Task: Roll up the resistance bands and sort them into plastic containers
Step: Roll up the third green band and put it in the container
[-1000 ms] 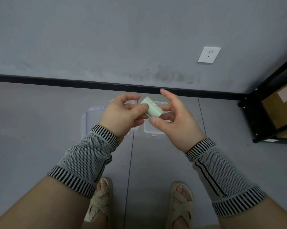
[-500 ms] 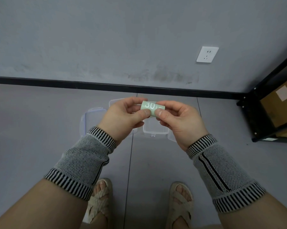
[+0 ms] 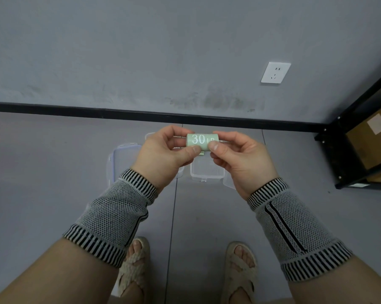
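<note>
A pale green resistance band is rolled into a short cylinder, its white "30 LB" print facing me. My left hand pinches its left end and my right hand pinches its right end, both held above the floor. A loose tail of the band hangs just under the roll. Below my hands, clear plastic containers lie on the grey floor: one with a hinged lid at the left, another under the roll. My hands hide most of them.
A grey wall with a black skirting board runs across ahead, with a white socket on it. A black metal shelf holding a cardboard box stands at the right. My sandalled feet are below.
The roll has turned from tilted to level, with its printed side now facing me. Both hands have closed in on its ends and hold steady.
</note>
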Action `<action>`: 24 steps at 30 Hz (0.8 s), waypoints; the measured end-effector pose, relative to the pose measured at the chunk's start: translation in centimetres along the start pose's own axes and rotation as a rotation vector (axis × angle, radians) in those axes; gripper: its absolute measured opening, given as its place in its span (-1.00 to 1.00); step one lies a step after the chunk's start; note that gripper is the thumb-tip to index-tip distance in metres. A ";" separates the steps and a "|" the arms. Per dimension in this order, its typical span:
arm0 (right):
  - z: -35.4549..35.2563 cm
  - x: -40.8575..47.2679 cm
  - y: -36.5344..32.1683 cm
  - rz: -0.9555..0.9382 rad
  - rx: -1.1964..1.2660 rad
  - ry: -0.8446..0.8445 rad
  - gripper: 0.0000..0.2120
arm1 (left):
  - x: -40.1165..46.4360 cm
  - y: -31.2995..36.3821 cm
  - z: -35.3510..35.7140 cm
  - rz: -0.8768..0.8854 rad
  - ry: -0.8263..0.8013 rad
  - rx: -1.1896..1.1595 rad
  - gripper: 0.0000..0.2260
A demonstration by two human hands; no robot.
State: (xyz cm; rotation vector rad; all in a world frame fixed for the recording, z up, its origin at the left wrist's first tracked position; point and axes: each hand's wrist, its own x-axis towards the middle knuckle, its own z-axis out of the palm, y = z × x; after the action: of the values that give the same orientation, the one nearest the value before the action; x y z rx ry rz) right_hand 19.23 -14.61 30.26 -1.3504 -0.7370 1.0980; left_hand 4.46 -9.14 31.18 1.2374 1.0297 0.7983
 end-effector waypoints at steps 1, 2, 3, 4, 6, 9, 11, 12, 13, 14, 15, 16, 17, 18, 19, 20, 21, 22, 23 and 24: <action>0.0 0.0 -0.1 -0.013 -0.011 0.007 -0.82 | 0.0 0.0 0.0 0.002 0.001 -0.001 -0.80; 0.0 0.0 -0.1 -0.023 -0.020 0.014 -0.82 | -0.1 0.0 0.0 0.006 0.003 0.000 -0.80; 0.1 0.0 -0.1 -0.028 -0.025 0.023 -0.82 | -0.1 0.0 -0.1 0.009 0.006 0.001 -0.80; 0.1 -0.1 -0.1 -0.025 -0.023 0.034 -0.81 | -0.1 0.0 0.0 0.011 0.007 0.000 -0.81; 0.4 -0.3 -0.2 -0.004 0.007 0.052 -0.77 | -0.1 0.1 0.2 0.012 0.007 -0.009 -0.83; 0.6 -0.6 -0.5 0.019 0.056 0.051 -0.73 | -0.3 0.6 0.4 0.008 0.002 -0.026 -0.84; 0.7 -0.8 -1.1 0.011 0.047 0.041 -0.75 | -0.6 1.0 0.5 0.026 -0.004 -0.026 -0.84; 0.7 -1.0 -1.3 0.007 0.034 0.033 -0.75 | -0.8 1.2 0.5 0.036 -0.003 -0.025 -0.84; 0.7 -1.1 -1.6 0.008 0.023 0.027 -0.76 | -1.1 1.4 0.5 0.043 -0.001 -0.024 -0.84; 0.6 -1.4 -1.9 0.012 0.018 0.023 -0.76 | -1.4 1.6 0.6 0.047 0.002 -0.025 -0.84; 0.6 -1.6 -2.2 0.015 0.017 0.024 -0.77 | -1.7 1.9 0.7 0.049 0.002 -0.029 -0.84; 0.5 -1.8 -2.5 0.012 0.018 0.029 -0.79 | -2.0 2.2 0.8 0.049 -0.001 -0.038 -0.84; 0.6 -2.0 -3.0 0.003 0.019 0.034 -0.80 | -2.4 2.5 0.8 0.048 -0.005 -0.050 -0.84; 0.6 -2.2 -3.3 -0.010 0.018 0.037 -0.82 | -2.7 2.8 0.7 0.047 -0.010 -0.061 -0.84; 0.7 -2.4 -3.6 -0.023 0.016 0.040 -0.83 | -3.1 3.1 0.5 0.046 -0.015 -0.069 -0.84; 0.8 -2.7 -3.8 -0.033 0.016 0.041 -0.85 | -3.4 3.4 0.4 0.046 -0.019 -0.072 -0.84; 0.9 -3.1 -3.8 -0.037 0.025 0.042 -0.86 | -3.8 3.5 0.3 0.048 -0.020 -0.068 -0.84; 0.9 -3.4 -3.8 -0.034 0.039 0.044 -0.86 | -4.3 3.4 0.2 0.050 -0.017 -0.058 -0.83; 1.0 -3.8 -3.6 -0.028 0.049 0.045 -0.86 | -4.7 3.2 0.2 0.052 -0.009 -0.050 -0.84; 1.0 -4.1 -3.4 -0.020 0.051 0.044 -0.86 | -5.0 3.0 0.2 0.051 0.002 -0.048 -0.85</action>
State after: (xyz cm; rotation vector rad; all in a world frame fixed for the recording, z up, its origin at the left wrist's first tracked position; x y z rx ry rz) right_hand 17.50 -17.64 34.45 -1.3172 -0.6843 1.0615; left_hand 3.04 -13.26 35.03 1.2262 0.9778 0.8592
